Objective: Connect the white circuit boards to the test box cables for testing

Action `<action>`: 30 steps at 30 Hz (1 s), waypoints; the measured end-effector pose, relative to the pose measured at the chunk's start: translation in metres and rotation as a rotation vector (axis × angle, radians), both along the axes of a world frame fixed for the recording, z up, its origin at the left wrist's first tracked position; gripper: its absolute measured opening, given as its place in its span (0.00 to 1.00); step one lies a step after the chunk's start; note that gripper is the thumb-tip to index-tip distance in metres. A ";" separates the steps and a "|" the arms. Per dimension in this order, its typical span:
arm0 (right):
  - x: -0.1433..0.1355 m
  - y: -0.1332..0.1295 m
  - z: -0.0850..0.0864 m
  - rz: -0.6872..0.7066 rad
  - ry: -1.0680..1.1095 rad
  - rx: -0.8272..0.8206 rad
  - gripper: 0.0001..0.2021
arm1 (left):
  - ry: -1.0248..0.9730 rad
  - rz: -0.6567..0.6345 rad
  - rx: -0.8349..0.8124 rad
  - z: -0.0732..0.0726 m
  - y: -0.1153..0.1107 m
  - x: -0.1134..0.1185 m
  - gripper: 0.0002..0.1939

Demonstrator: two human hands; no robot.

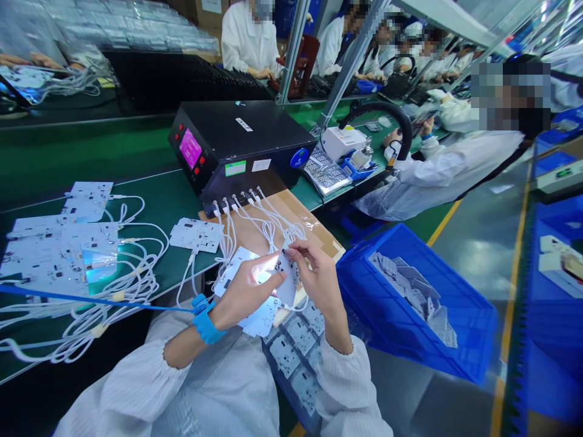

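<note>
A small white circuit board is held tilted over my lap, at the front edge of the bench. My left hand, with a blue wrist strap, grips its left side between thumb and fingers. My right hand is closed in a pinch at the board's upper edge; its fingertips partly cover that spot. Beneath my left hand lie more white boards, one glowing brightly. White cables run from the black tester down towards these boards.
Lit boards and bundled white cables spread across the left bench. A lone board lies by the tester. A tray of boards sits below my right arm. The blue bin holds boards. A co-worker sits at right.
</note>
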State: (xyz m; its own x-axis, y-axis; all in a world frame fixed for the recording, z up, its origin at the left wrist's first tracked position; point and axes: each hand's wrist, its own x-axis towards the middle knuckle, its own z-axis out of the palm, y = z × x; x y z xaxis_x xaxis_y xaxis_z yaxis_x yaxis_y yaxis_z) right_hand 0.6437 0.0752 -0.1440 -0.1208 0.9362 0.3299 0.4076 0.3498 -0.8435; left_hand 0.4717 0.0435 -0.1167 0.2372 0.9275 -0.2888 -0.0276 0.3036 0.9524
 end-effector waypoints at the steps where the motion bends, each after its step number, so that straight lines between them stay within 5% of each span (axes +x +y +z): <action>1: 0.001 0.000 0.002 0.010 -0.020 -0.004 0.04 | 0.000 0.000 -0.001 0.000 0.000 0.000 0.27; 10: -0.001 -0.001 0.009 0.043 -0.169 0.125 0.08 | 0.064 -0.038 0.098 -0.003 0.001 -0.001 0.22; 20: 0.003 0.006 -0.005 0.011 -0.134 0.086 0.07 | 0.056 -0.017 0.088 0.001 0.008 0.008 0.17; 23: 0.009 -0.009 -0.003 0.005 -0.175 0.087 0.11 | -0.016 -0.013 0.047 0.002 0.012 0.009 0.20; 27: 0.014 -0.049 -0.005 0.011 -0.295 0.200 0.29 | -0.161 -0.038 0.006 -0.003 0.017 0.010 0.23; 30: 0.013 -0.065 -0.018 -0.063 -0.420 0.335 0.28 | -0.211 -0.082 -0.028 -0.004 0.020 0.012 0.25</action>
State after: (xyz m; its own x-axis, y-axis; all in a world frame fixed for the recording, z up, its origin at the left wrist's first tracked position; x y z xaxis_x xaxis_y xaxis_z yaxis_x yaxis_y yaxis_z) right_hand 0.6568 0.0100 -0.1616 -0.2534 0.7979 0.5469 0.7150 0.5353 -0.4496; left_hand 0.4836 0.0637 -0.1210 0.3690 0.8950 -0.2506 -0.1995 0.3396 0.9192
